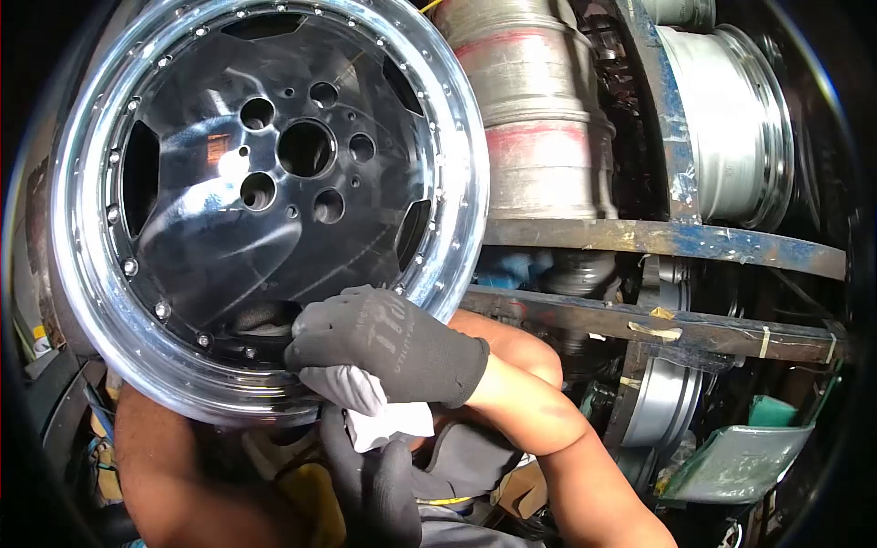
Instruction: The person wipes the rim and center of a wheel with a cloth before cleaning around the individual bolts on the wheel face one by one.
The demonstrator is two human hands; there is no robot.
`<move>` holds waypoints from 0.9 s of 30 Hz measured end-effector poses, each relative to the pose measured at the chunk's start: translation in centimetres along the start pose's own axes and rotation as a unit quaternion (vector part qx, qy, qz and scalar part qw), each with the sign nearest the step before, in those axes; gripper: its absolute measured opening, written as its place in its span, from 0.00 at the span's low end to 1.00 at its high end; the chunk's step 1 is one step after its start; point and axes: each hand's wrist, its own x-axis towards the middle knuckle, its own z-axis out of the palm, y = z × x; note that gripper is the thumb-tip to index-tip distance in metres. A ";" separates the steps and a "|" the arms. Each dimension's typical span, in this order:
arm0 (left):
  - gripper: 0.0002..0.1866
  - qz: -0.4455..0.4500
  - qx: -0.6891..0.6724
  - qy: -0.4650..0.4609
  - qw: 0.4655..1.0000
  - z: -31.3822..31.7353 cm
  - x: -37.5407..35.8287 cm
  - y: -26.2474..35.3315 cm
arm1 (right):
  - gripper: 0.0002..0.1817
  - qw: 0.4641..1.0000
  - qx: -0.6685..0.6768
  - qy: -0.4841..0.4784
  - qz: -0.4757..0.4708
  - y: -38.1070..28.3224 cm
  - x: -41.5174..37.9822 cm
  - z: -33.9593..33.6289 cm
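Observation:
A large wheel rim (228, 260) with a glossy black center and a polished, bolt-studded lip is propped in front of me, filling the upper left. My right hand (388, 342), in a dark grey work glove, is closed and lies over the lower right of the lip. Bunched beneath its fingers is a pale cloth (393, 425), grey in shade and white where light strikes it. Just below the rim, my left hand (375, 484), also gloved, has its fingers around the cloth's lower end. Part of the left hand is hidden in shadow.
Bare metal rim barrels (544, 137) are stacked on a steel rack (658, 239) at right, beside a silver rim (740, 128). Another rim (665, 411) stands lower down. A green-tinted plastic bag (744, 461) hangs at lower right. My bent legs flank the wheel.

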 end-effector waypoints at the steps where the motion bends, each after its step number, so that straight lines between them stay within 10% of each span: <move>1: 0.30 -0.004 0.002 0.000 1.000 -0.2 0.1 -0.1 | 0.11 0.999 0.023 0.025 0.014 0.0 0.0 0.3; 15: 0.35 -0.099 0.001 -0.009 0.995 1.8 -4.9 -3.2 | 0.13 0.955 0.232 0.139 0.120 -0.9 -0.5 1.6; 21: 0.29 -0.117 0.022 -0.027 0.993 0.0 -5.2 -2.7 | 0.20 0.971 0.189 0.131 -0.063 1.1 -1.1 2.3; 24: 0.24 -0.083 0.054 -0.056 0.993 -1.2 -5.0 -3.0 | 0.14 0.953 0.254 0.072 0.147 -1.8 -0.3 1.9; 27: 0.24 -0.073 0.038 -0.065 0.995 -1.4 -4.0 -2.8 | 0.10 0.952 0.261 0.116 0.115 -1.4 -0.3 2.4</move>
